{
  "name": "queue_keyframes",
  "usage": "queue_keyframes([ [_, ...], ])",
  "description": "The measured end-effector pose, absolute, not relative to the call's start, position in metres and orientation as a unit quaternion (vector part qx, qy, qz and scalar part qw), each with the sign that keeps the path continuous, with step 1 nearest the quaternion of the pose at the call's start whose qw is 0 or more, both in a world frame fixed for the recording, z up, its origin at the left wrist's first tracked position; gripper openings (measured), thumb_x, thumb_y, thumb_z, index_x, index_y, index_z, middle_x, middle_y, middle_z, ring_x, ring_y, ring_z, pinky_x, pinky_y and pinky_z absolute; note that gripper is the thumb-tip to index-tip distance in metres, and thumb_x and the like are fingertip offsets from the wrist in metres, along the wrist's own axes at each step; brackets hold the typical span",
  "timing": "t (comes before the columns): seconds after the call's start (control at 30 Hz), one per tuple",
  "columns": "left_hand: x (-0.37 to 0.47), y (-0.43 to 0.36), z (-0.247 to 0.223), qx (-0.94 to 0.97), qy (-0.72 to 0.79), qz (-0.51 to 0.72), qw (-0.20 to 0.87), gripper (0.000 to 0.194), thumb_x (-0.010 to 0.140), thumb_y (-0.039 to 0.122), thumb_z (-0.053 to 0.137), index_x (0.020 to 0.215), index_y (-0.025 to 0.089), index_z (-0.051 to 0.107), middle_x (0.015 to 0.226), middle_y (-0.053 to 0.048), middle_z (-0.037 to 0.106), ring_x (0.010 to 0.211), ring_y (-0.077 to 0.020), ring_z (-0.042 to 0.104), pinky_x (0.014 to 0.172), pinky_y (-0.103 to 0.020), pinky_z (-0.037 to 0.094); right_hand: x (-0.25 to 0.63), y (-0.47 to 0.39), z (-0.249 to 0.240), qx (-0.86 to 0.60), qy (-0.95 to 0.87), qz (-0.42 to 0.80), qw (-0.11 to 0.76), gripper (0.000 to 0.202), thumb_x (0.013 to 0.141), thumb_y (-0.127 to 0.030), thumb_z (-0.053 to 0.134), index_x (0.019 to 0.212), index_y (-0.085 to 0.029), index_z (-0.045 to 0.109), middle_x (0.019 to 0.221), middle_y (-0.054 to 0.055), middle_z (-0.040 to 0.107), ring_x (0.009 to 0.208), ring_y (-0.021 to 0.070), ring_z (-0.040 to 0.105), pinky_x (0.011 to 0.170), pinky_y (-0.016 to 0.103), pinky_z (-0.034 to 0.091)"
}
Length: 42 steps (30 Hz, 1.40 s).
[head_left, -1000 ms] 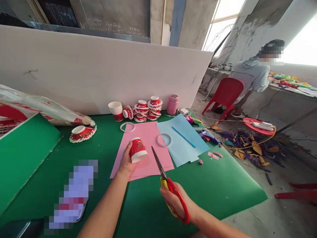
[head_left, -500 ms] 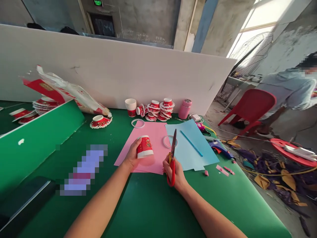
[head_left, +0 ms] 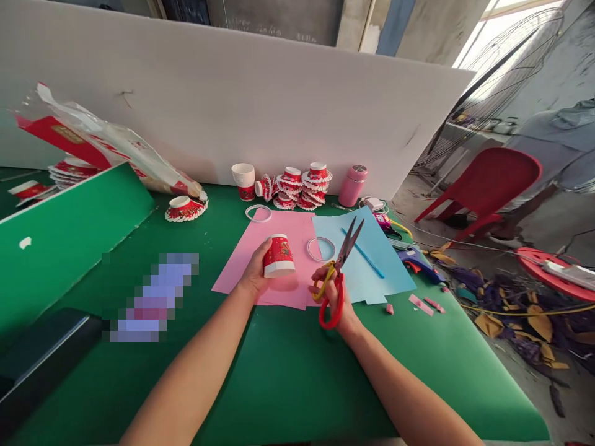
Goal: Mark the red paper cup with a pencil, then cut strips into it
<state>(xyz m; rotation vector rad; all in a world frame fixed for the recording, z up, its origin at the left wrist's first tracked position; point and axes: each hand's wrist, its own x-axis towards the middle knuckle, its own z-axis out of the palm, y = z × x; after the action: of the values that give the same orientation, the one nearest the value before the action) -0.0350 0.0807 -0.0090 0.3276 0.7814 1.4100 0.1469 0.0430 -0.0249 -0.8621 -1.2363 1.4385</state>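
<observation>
A red paper cup (head_left: 279, 253) is in my left hand (head_left: 258, 267), its white rim facing down, above a pink sheet (head_left: 237, 260). My right hand (head_left: 337, 300) has its fingers in the handles of the scissors (head_left: 343, 257), whose blades are parted and point up and away. The scissors are to the right of the cup and do not touch it. Behind them a blue pencil (head_left: 365, 255) lies on a light blue sheet (head_left: 390, 272). One white ring (head_left: 321, 249) lies across both sheets; another ring (head_left: 258, 214) is at the pink sheet's far edge.
Stacked cups (head_left: 244, 181), several cut, frilled cups (head_left: 317, 179) and a pink bottle (head_left: 353, 186) stand along the white board (head_left: 279, 111). A glue gun (head_left: 421, 263) lies at the right edge. At left are a green panel (head_left: 69, 217) and a dark case (head_left: 46, 353).
The scissor blades have opened, and my right hand's fingers have spread in the handles. The cup has shifted slightly right. The view has tilted down.
</observation>
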Motion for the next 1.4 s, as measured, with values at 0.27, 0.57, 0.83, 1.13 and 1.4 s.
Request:
queue_keyframes([
  [0.27,-0.033,0.078,-0.004,0.152,0.352,0.631,0.675,0.034,0.079,0.041,0.064,0.096,0.011,0.061,0.074,-0.008,0.070,0.064,-0.0215,0.069,0.062,-0.032,0.055,0.148,0.044,-0.027,-0.377,-0.517,0.594,0.488,0.057,0.070,-0.073,0.059,0.094,-0.023,0.052,0.093,0.005,0.052,0.078,0.0173,0.052,0.066,0.029,0.048],
  [0.57,-0.035,0.076,-0.001,0.151,0.368,0.618,0.678,0.039,0.081,0.048,0.060,0.092,0.011,0.061,0.069,-0.006,0.069,0.063,-0.0207,0.069,0.062,-0.031,0.055,0.149,0.031,0.003,-0.295,-0.472,0.719,0.416,0.066,0.070,-0.083,0.046,0.081,-0.019,0.055,0.059,-0.004,0.039,0.052,0.0121,0.041,0.057,0.031,0.048],
  [0.83,-0.038,0.076,-0.005,0.149,0.342,0.642,0.669,0.030,0.078,0.040,0.061,0.093,0.014,0.063,0.073,-0.005,0.069,0.063,-0.0192,0.067,0.063,-0.031,0.054,0.146,0.017,0.009,-0.274,-0.476,0.797,0.252,0.069,0.076,-0.082,0.038,0.078,-0.016,0.056,0.057,-0.005,0.039,0.046,0.0096,0.039,0.047,0.025,0.037],
  [1.13,-0.038,0.079,-0.008,0.127,0.329,0.650,0.673,0.027,0.076,0.036,0.065,0.092,0.014,0.063,0.076,-0.004,0.069,0.065,-0.0169,0.066,0.067,-0.029,0.054,0.149,0.017,0.010,-0.248,-0.456,0.838,0.167,0.070,0.080,-0.080,0.032,0.078,-0.015,0.057,0.056,-0.005,0.037,0.044,0.0093,0.038,0.046,0.024,0.037],
  [1.4,-0.049,0.082,-0.006,0.150,0.315,0.669,0.656,0.032,0.076,0.039,0.065,0.091,0.012,0.061,0.075,-0.007,0.070,0.063,-0.0208,0.067,0.064,-0.035,0.054,0.151,-0.003,0.010,-0.252,-0.431,0.860,0.105,0.077,0.074,-0.086,0.031,0.077,-0.014,0.057,0.054,-0.006,0.036,0.043,0.0081,0.035,0.044,0.022,0.037],
])
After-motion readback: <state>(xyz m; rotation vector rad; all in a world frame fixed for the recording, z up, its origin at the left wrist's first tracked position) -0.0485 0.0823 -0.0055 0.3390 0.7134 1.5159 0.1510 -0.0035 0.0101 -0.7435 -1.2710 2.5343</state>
